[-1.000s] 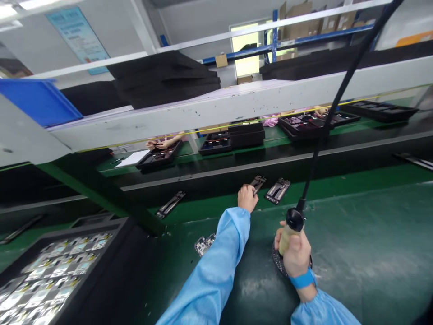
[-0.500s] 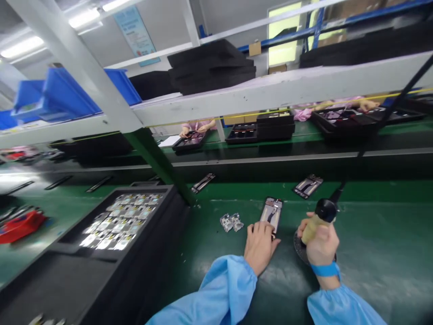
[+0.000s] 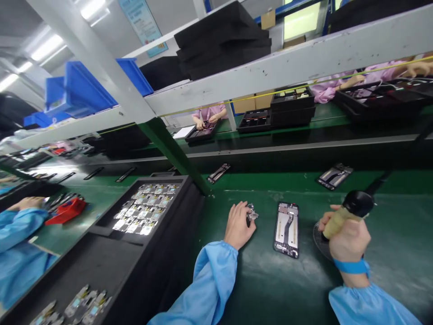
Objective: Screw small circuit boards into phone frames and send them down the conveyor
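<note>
My left hand (image 3: 239, 225) is at the small silvery metal parts (image 3: 252, 212) on the green bench, its fingers and thumb closed around them and hiding most of them. To its right lies an opened phone body (image 3: 287, 229), its inside facing up. My right hand (image 3: 350, 239), with a blue band at the wrist, grips an electric screwdriver (image 3: 341, 219) with a yellowish handle and black top. The tool's lower end points into a round, dark screw dish (image 3: 320, 239), partly covered by that hand.
Left stands a black foam tray (image 3: 142, 253) holding rows of circuit boards (image 3: 147, 208). Further phone bodies (image 3: 334, 176) lie at the back. A red bin (image 3: 66, 211) and a co-worker's blue sleeve (image 3: 20, 230) are far left. A green post (image 3: 174, 153) and a shelf (image 3: 257, 81) stand ahead.
My left hand has left the phone body and moved left to the metal parts. My right hand keeps the screwdriver at the dish. The view has turned a little.
</note>
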Demonstrator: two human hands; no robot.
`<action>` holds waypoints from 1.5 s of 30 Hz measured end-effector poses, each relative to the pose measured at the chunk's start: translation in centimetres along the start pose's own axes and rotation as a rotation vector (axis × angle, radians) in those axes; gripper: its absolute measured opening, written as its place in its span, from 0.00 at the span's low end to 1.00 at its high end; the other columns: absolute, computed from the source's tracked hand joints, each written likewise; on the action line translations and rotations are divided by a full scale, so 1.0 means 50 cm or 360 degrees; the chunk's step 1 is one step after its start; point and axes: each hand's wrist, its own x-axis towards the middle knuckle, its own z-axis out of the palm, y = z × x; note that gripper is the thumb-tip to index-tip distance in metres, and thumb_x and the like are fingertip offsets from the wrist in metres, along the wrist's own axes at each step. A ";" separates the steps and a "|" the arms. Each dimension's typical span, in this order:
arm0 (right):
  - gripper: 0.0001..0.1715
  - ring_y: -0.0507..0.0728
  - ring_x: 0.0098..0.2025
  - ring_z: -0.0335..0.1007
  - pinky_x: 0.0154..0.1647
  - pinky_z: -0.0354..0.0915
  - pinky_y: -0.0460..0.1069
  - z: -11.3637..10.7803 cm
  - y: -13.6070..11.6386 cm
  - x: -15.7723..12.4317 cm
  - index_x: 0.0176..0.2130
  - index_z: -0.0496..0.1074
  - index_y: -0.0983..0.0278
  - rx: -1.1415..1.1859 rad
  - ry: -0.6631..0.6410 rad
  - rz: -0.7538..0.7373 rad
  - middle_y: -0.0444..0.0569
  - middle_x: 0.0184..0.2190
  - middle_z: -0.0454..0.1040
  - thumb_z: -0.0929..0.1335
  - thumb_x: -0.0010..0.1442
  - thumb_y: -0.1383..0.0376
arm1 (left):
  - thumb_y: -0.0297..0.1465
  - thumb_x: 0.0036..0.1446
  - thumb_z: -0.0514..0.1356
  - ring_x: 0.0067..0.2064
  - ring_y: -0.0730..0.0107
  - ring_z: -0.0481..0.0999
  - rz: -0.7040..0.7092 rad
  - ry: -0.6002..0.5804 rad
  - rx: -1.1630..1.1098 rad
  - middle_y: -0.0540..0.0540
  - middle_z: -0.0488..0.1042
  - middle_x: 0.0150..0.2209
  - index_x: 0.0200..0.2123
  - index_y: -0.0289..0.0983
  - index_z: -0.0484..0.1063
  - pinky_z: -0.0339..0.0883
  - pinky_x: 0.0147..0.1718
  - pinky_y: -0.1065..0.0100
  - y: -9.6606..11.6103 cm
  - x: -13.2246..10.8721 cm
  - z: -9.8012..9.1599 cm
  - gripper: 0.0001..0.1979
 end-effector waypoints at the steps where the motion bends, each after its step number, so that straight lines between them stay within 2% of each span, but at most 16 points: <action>1: 0.38 0.59 0.18 0.68 0.15 0.62 0.53 0.001 0.000 -0.001 0.45 0.78 0.60 0.0004 -0.0006 -0.0001 0.47 0.23 0.74 0.71 0.63 0.30 | 0.24 0.63 0.66 0.69 0.50 0.77 -0.0012 -0.0018 0.0032 0.40 0.80 0.63 0.50 0.42 0.75 0.64 0.74 0.35 -0.008 0.007 0.000 0.14; 4: 0.38 0.59 0.18 0.67 0.15 0.60 0.52 0.002 0.000 -0.002 0.46 0.77 0.60 0.0004 -0.0010 -0.0026 0.46 0.23 0.73 0.70 0.64 0.30 | 0.29 0.65 0.70 0.63 0.55 0.80 0.0059 -0.0041 0.0059 0.43 0.81 0.56 0.48 0.43 0.75 0.60 0.76 0.36 -0.016 0.031 0.008 0.11; 6: 0.37 0.59 0.18 0.67 0.14 0.60 0.53 0.002 0.000 -0.003 0.46 0.77 0.59 -0.0006 -0.0008 -0.0033 0.46 0.23 0.73 0.69 0.65 0.30 | 0.32 0.64 0.73 0.60 0.55 0.81 0.0086 -0.0005 0.0089 0.45 0.80 0.52 0.48 0.42 0.75 0.60 0.76 0.37 -0.011 0.053 0.019 0.12; 10: 0.36 0.59 0.18 0.67 0.15 0.61 0.53 0.000 0.003 -0.005 0.47 0.77 0.59 0.0025 -0.0039 -0.0018 0.46 0.23 0.73 0.69 0.65 0.31 | 0.35 0.65 0.73 0.54 0.54 0.80 0.0045 0.0036 0.0224 0.43 0.77 0.50 0.48 0.42 0.77 0.70 0.69 0.44 0.012 0.092 0.045 0.12; 12: 0.36 0.59 0.19 0.67 0.16 0.62 0.53 -0.002 0.006 -0.005 0.47 0.77 0.59 0.0025 -0.0035 -0.0006 0.46 0.23 0.73 0.69 0.66 0.31 | 0.39 0.67 0.73 0.52 0.52 0.78 0.0019 0.0038 0.0297 0.42 0.76 0.48 0.50 0.42 0.79 0.74 0.63 0.46 0.022 0.096 0.056 0.13; 14: 0.37 0.59 0.19 0.67 0.16 0.62 0.53 -0.003 0.008 -0.007 0.48 0.77 0.59 0.0017 -0.0020 -0.0005 0.46 0.24 0.73 0.69 0.66 0.31 | 0.42 0.68 0.73 0.51 0.51 0.77 0.0028 0.0051 0.0316 0.43 0.75 0.46 0.53 0.43 0.79 0.75 0.62 0.44 0.022 0.091 0.063 0.15; 17: 0.36 0.58 0.19 0.67 0.17 0.63 0.53 -0.004 0.007 -0.009 0.48 0.77 0.59 0.0021 -0.0032 -0.0005 0.46 0.25 0.74 0.69 0.67 0.32 | 0.35 0.72 0.68 0.58 0.51 0.78 0.0149 0.0068 0.0153 0.41 0.76 0.53 0.57 0.44 0.78 0.74 0.65 0.43 0.001 0.085 0.070 0.13; 20: 0.35 0.57 0.19 0.68 0.17 0.63 0.52 -0.006 0.006 -0.011 0.49 0.77 0.59 0.0034 -0.0059 0.0013 0.46 0.25 0.74 0.69 0.67 0.32 | 0.26 0.75 0.61 0.65 0.54 0.78 0.0305 -0.0008 -0.0103 0.40 0.77 0.63 0.59 0.43 0.76 0.77 0.66 0.48 -0.028 0.092 0.072 0.13; 23: 0.37 0.56 0.19 0.68 0.18 0.64 0.51 -0.008 0.010 -0.011 0.49 0.77 0.61 0.0041 -0.0063 -0.0003 0.45 0.25 0.74 0.69 0.67 0.32 | 0.27 0.77 0.60 0.62 0.56 0.81 0.0371 -0.0041 -0.0195 0.41 0.81 0.60 0.58 0.42 0.76 0.80 0.63 0.50 -0.039 0.101 0.069 0.12; 27: 0.37 0.55 0.19 0.69 0.18 0.65 0.50 -0.008 0.016 -0.010 0.50 0.76 0.63 0.0046 -0.0091 0.0001 0.45 0.25 0.75 0.70 0.68 0.33 | 0.29 0.78 0.61 0.63 0.56 0.81 0.0527 -0.0025 -0.0229 0.41 0.80 0.62 0.61 0.42 0.76 0.80 0.63 0.51 -0.001 0.109 0.078 0.12; 31: 0.38 0.55 0.18 0.68 0.16 0.63 0.48 -0.003 0.013 -0.010 0.50 0.75 0.63 0.0029 -0.0090 -0.0031 0.44 0.24 0.74 0.69 0.68 0.32 | 0.29 0.75 0.65 0.64 0.55 0.81 0.0718 -0.0100 -0.0158 0.40 0.80 0.63 0.60 0.42 0.78 0.79 0.64 0.51 0.064 0.130 0.114 0.13; 34: 0.38 0.55 0.17 0.68 0.15 0.62 0.48 -0.001 0.009 -0.010 0.49 0.75 0.63 0.0040 -0.0075 -0.0038 0.44 0.24 0.74 0.69 0.68 0.32 | 0.28 0.73 0.68 0.64 0.55 0.81 0.0758 -0.0146 -0.0058 0.39 0.81 0.62 0.59 0.41 0.79 0.78 0.65 0.50 0.091 0.152 0.137 0.13; 38: 0.37 0.55 0.17 0.69 0.15 0.63 0.48 -0.002 0.009 -0.011 0.49 0.75 0.63 0.0039 -0.0094 -0.0033 0.44 0.24 0.74 0.69 0.69 0.33 | 0.29 0.73 0.68 0.64 0.55 0.81 0.0808 -0.0160 -0.0002 0.41 0.81 0.62 0.60 0.42 0.79 0.76 0.67 0.49 0.090 0.163 0.141 0.14; 45: 0.37 0.55 0.18 0.69 0.15 0.63 0.48 0.000 0.007 -0.010 0.49 0.75 0.63 0.0024 -0.0084 -0.0030 0.45 0.23 0.74 0.68 0.69 0.33 | 0.30 0.75 0.66 0.63 0.56 0.81 0.0800 -0.0126 -0.0095 0.41 0.81 0.62 0.59 0.42 0.80 0.76 0.67 0.49 0.075 0.151 0.140 0.12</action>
